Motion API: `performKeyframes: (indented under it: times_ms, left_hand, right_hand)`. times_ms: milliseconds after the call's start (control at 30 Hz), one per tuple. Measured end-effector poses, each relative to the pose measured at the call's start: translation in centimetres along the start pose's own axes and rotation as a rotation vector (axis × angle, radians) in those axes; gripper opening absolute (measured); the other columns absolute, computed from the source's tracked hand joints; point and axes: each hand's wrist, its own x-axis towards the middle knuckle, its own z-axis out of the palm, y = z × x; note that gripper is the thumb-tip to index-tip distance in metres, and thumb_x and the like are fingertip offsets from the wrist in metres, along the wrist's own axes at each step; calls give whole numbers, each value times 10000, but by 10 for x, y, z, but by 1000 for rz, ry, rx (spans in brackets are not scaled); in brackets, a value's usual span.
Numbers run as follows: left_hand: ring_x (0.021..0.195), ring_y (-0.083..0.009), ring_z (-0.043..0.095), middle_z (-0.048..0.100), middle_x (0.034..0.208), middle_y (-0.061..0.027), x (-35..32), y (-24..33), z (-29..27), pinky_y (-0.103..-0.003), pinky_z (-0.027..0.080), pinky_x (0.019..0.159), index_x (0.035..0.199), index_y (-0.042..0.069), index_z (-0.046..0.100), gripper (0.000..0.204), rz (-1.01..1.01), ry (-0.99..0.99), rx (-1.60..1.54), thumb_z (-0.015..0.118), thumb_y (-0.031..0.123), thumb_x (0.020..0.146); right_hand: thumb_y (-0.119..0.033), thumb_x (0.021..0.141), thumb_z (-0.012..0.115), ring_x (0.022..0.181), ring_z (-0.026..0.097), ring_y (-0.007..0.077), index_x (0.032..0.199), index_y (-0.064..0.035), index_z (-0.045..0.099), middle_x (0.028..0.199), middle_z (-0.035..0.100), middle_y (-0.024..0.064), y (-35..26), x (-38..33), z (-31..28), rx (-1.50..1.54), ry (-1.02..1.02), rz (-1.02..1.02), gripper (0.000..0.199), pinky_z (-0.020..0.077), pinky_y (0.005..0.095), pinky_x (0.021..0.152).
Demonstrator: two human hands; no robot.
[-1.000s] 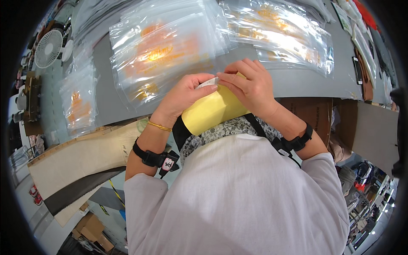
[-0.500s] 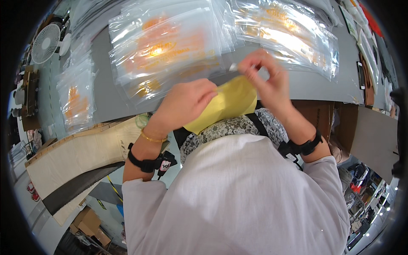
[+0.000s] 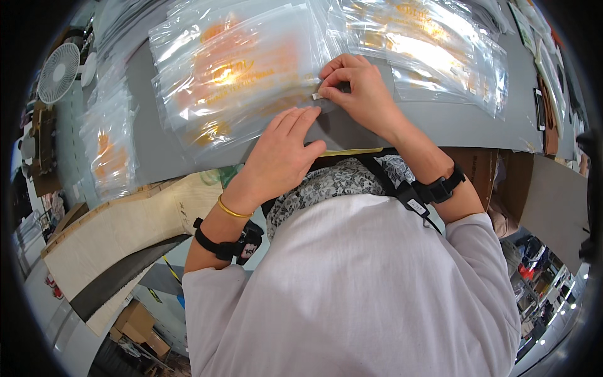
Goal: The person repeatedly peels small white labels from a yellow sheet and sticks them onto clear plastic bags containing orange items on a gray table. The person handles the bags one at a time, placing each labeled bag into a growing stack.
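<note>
Seemingly past peeling, now pinches white label (image 3: 316,97) in right-hand grip (image 3: 365,94) near four-o'clock corner of plastic bags (image 3: 251,63), with left-hand grip (image 3: 276,154) loosely spread.

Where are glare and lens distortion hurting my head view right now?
Head view: harsh white glare streaks the right pile of clear plastic, orange-printed bags; head view: the front edge of the flat grey tabletop bows; head view: the small white tag in the right hand shows little detail.

A grey table (image 3: 458,129) spans the upper frame, carrying a stack of clear, orange-printed bags (image 3: 251,69) at upper centre-left, more bags (image 3: 433,50) at upper right and a phone (image 3: 539,110) toward the right edge.
</note>
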Motion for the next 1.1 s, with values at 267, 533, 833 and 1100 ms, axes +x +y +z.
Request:
performKeyframes:
  times_ms: [267, 533, 833, 1100]
  left_hand:
    - [1275, -405, 515, 524, 1492, -257, 5, 1, 2, -503, 436, 1069, 904, 49, 655, 128, -13, 19, -44, 706, 96, 796]
    - [1256, -403, 521, 520, 1502, -268, 5, 1, 5, -509, 439, 1062, 893, 26, 645, 136, -4, 24, -24, 722, 117, 826]
    - [1269, -418, 523, 511, 1496, -284, -1, 1, 1, -509, 447, 1085, 890, 24, 631, 143, -6, 52, -68, 728, 121, 852]
    - [975, -306, 665, 713, 1133, -159, -20, 12, -27, -431, 544, 828, 927, 27, 706, 138, -251, -35, -262, 716, 164, 924]
  right_hand:
    - [-142, 821, 816, 1079, 603, 301, 1008, -92, 746, 1111, 687, 45, -10, -4, -1, -430, 79, -161, 206, 478, 416, 949]
    - [-254, 889, 788, 1186, 609, 275, 1147, -96, 697, 1154, 711, 65, -10, 122, 4, -596, 284, -487, 316, 450, 437, 1002]
    - [-253, 914, 754, 986, 710, 252, 1025, -115, 757, 1088, 749, -1, -6, 141, 25, -716, 89, -417, 177, 573, 386, 785]
    - [-280, 920, 773, 872, 735, 272, 1048, -180, 792, 1006, 777, 33, -7, 119, -66, -453, 315, -189, 163, 575, 367, 731]
